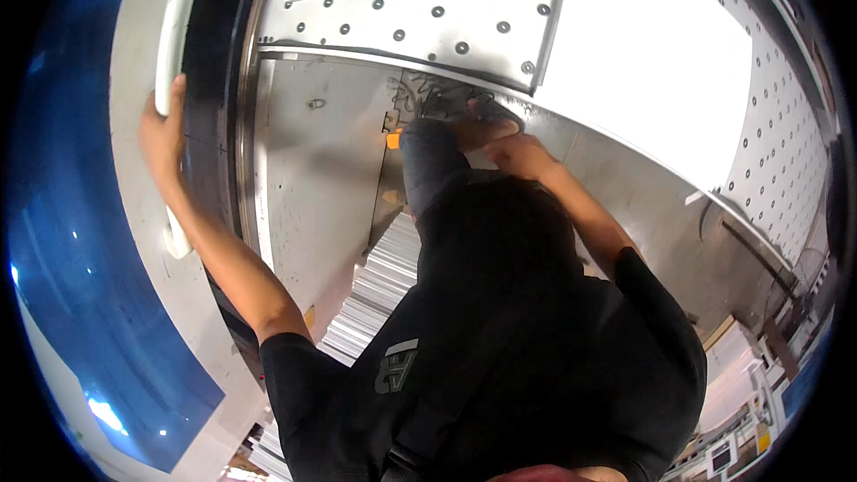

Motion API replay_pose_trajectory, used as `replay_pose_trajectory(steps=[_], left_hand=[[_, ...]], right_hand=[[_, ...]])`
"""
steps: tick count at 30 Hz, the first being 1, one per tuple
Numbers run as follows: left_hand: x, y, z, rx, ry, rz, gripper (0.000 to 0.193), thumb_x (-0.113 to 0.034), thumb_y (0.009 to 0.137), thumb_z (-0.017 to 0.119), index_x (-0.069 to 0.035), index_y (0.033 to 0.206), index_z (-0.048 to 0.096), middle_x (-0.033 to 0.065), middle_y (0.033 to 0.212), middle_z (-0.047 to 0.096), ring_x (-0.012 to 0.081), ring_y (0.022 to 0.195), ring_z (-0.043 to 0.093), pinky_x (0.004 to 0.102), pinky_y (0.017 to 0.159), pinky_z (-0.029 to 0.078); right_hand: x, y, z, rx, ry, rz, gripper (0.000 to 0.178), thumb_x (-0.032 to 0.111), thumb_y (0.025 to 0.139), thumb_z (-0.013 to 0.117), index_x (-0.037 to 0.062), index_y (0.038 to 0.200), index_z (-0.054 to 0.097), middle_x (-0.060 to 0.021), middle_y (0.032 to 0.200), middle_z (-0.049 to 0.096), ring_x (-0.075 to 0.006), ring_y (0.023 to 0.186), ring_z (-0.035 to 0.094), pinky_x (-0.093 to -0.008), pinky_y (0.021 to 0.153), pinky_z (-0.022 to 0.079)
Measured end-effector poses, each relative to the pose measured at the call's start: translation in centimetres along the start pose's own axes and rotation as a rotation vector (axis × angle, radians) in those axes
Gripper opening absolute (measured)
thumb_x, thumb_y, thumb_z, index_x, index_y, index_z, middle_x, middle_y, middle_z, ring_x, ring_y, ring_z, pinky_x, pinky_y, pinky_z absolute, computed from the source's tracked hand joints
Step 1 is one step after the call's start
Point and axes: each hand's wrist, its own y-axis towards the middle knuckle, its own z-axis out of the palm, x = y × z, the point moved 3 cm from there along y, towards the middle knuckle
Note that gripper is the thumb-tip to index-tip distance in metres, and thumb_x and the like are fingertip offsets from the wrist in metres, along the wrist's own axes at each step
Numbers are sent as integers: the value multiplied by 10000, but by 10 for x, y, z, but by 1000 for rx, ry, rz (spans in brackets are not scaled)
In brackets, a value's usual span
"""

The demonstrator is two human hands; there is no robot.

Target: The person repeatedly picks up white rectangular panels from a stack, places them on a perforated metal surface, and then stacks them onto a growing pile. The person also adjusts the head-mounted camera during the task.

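Note:
My left hand point(162, 138) is wrapped round a long white handle point(171, 45), which curves along a pale machine door point(134, 62) at the far left. My left arm is stretched out to reach it. In front of my body, beside my grey-trousered leg point(428, 156), my right hand point(525, 158) hangs with its fingers curled. Whatever those fingers hold, if anything, is hidden. My foot lies close to this hand and is partly blurred.
A blue panel point(62, 170) fills the door's outer side. Ahead stands a table point(420, 27) dotted with dark round studs, bearing white sheets point(652, 62). Below it is a grey metal panel point(321, 143) with tangled dark cables point(446, 94). A ribbed pale stack point(379, 272) lies beside me.

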Motion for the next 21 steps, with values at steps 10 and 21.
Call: replay_pose_trajectory(steps=[10,21], left_hand=[[5,1,7,-46,-6,-7,789,-723,837,616,20,1087,709,22,558,509,97,493,502,263,456,396],[12,-3,4,-103,83,-16,800,-762,804,614,-5,1040,721,2,553,470,89,494,480,261,463,382]], right_hand=[[-220,-12,99,-14,203,839,377,270,882,570,131,1214,682,-200,1138,685,-383,1074,646,-442,942,514],[-207,61,188,-39,452,485,247,211,943,619,42,1109,693,-56,960,715,-147,786,666,-303,686,528]])
